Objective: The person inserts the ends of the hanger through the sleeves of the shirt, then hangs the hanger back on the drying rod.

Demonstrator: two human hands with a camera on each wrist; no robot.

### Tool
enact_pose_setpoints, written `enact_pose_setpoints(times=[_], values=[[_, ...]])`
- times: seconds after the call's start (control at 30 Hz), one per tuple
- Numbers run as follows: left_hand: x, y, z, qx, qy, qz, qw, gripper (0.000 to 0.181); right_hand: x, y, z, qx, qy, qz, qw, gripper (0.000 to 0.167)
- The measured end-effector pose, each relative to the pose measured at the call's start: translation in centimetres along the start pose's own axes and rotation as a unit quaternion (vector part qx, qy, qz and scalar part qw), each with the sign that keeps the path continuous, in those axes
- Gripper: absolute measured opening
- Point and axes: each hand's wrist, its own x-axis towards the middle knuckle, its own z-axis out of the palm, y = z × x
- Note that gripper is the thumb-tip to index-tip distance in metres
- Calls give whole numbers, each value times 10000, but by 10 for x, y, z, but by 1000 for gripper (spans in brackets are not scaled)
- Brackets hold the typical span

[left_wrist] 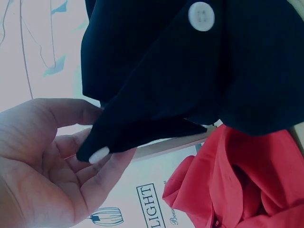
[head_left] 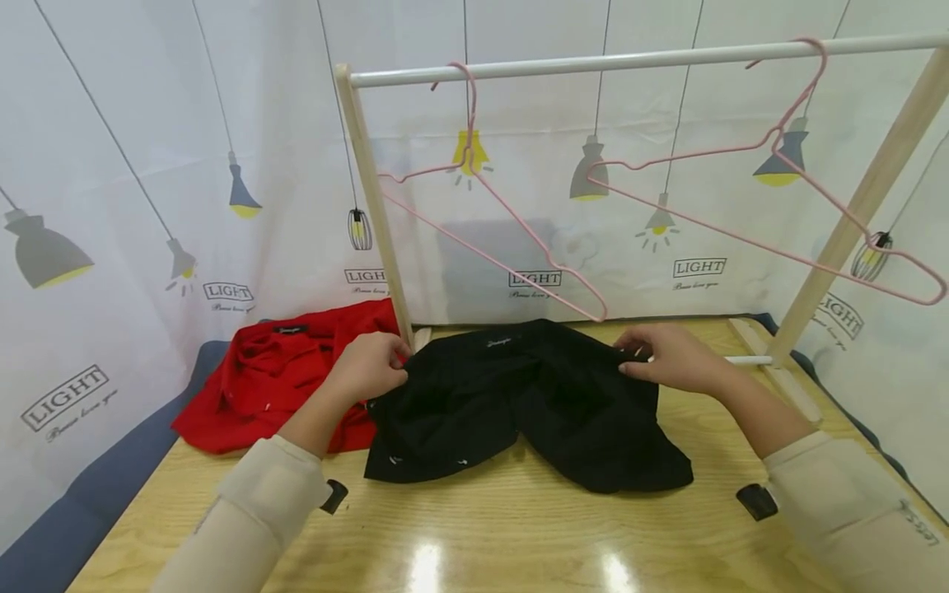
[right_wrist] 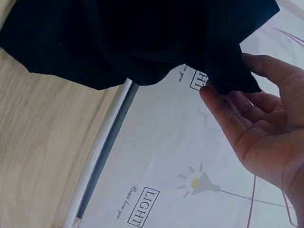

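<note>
A black garment (head_left: 460, 395) with a small label at its top edge is spread above the wooden table, its lower part in two panels. White buttons (left_wrist: 202, 16) show on it in the left wrist view. My left hand (head_left: 371, 365) pinches its upper left corner, beside a button. At the upper right edge, my right hand (head_left: 670, 358) pinches the cloth between thumb and fingers. To the left lies a crumpled red garment (head_left: 215, 412), also with a dark label, partly behind my left forearm.
A rack with a white rail (head_left: 638, 62) and wooden posts (head_left: 374, 206) stands behind the black garment. Two pink hangers, the left hanger (head_left: 511, 222) and the right hanger (head_left: 689, 216), hang from the rail. Printed white cloth (head_left: 289, 140) covers the back. The wooden table (head_left: 511, 535) spans the front.
</note>
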Motion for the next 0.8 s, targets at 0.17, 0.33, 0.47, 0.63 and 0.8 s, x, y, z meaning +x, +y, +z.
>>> enact_pose_setpoints(times=[0.17, 0.33, 0.47, 0.63, 0.8], values=[[0, 4, -3, 25, 69, -8, 10000, 23, -7, 1, -12, -29, 103, 134, 9999, 27], [-1, 4, -7, -16, 167, 180, 9997, 20, -17, -4, -32, -235, 383, 373, 9983, 26], [0, 2, -7, -3, 95, 122, 9999, 21, -25, -7, -50, -574, 590, 467, 9955, 29], [2, 2, -7, 98, 58, 99, 9999, 21, -36, -5, -75, -1099, 1061, 522, 9869, 29], [0, 4, -8, 92, 61, 135, 9998, 20, -46, -3, -102, -1480, 1573, 882, 9724, 30]])
